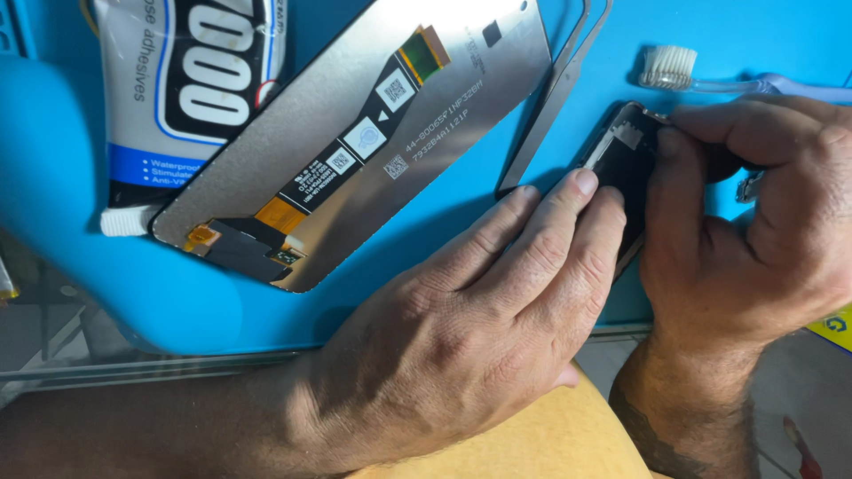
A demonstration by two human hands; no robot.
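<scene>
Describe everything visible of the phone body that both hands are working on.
The phone body is a dark, thin frame with a metallic rim, lying tilted on the blue mat. A pale strip shows along its upper left edge. The left hand presses fingers on its near side; the right hand covers its far side, thumb on the top. Most of it is hidden.

Just one head-worn camera, looking steeply down, really close over the blue surface (pixel 53 204) near its front edge.
</scene>
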